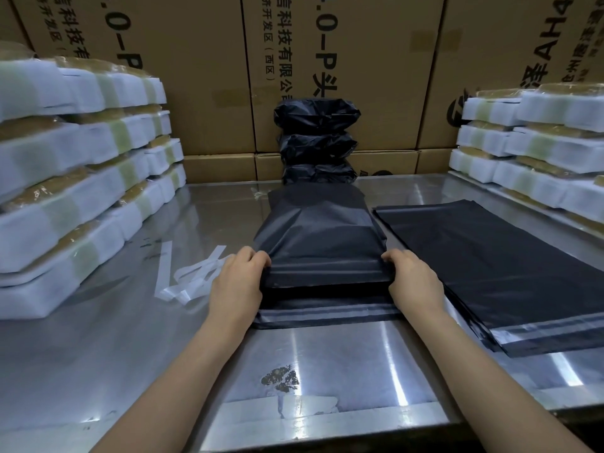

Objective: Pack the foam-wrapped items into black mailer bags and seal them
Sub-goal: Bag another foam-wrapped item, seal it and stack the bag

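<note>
both hands, left hand (238,282) and right hand (414,280), curl fingers onto a filled black plastic mailer bag (322,238) at twelve o'clock on the shiny steel bench (327,361).

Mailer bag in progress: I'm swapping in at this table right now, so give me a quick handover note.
Left hand and right hand each grip a side of the filled bag at its near end; its flap lies open, unsealed.
Done: three sealed bags stacked at the back.
Left: seal this one, then pack the foam-wrapped items stacked left and right. Empty bags lie to the right.
</note>
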Demonstrator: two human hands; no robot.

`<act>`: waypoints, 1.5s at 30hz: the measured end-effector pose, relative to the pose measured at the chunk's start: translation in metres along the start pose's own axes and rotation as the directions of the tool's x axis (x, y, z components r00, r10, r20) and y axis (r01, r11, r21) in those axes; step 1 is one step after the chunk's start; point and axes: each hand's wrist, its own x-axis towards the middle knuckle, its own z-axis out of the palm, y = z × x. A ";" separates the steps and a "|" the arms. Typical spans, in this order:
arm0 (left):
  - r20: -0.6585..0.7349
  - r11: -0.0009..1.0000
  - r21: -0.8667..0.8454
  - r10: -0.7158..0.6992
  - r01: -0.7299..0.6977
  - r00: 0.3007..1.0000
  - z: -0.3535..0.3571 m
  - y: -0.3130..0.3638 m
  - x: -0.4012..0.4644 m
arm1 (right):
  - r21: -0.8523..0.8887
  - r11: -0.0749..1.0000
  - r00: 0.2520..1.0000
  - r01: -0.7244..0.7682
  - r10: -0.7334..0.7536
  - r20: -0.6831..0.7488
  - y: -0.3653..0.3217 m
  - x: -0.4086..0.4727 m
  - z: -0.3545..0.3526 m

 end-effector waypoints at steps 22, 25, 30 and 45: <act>0.328 0.901 0.399 0.032 -0.169 0.944 0.007 -0.003 0.021 | -0.330 0.944 0.965 0.029 0.060 0.257 0.002 0.004 -0.007; 0.375 0.880 0.437 0.010 -0.186 0.927 0.007 -0.003 0.024 | -0.377 0.925 0.952 0.045 0.075 0.298 0.001 0.004 -0.008; 0.507 0.898 0.370 0.019 -0.238 0.861 0.001 -0.014 0.028 | -0.332 0.943 0.946 0.019 0.091 0.313 0.001 0.006 -0.008; 0.737 0.853 -0.397 0.077 0.338 0.671 -0.019 -0.053 0.033 | 0.018 0.997 0.980 -0.078 0.074 0.186 0.010 -0.005 -0.014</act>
